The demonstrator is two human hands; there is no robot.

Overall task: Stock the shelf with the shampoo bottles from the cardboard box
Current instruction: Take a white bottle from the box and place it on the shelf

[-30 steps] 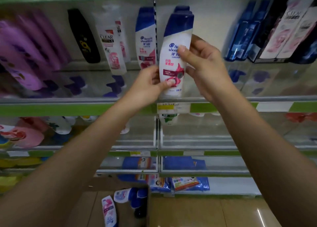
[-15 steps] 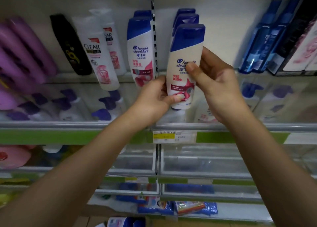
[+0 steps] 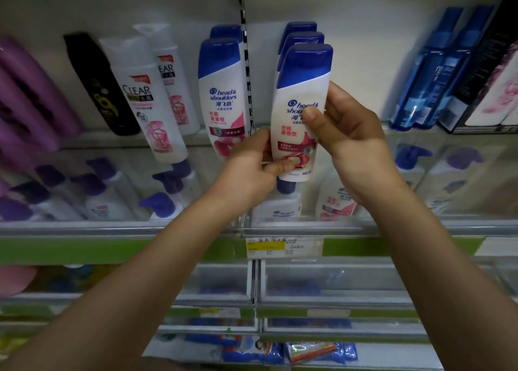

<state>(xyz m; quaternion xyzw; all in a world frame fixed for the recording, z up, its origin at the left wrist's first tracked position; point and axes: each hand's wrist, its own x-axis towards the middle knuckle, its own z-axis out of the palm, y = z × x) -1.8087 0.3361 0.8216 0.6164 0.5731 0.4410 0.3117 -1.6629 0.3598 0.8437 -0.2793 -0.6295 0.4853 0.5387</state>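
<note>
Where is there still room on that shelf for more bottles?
Bare shelf lies right of the held bottle, before the blue bottles. It is crowded behind the held bottle and left of the divider strip, among the white bottles and purple bottles.

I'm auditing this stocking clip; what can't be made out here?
All in the head view:
- Cardboard box: not in frame.
- Price tag: writing too small.
- Held shampoo bottle: logo partly covered by the right hand; the left hand hides its lower left edge.
- Purple bottles: blurred.
</note>
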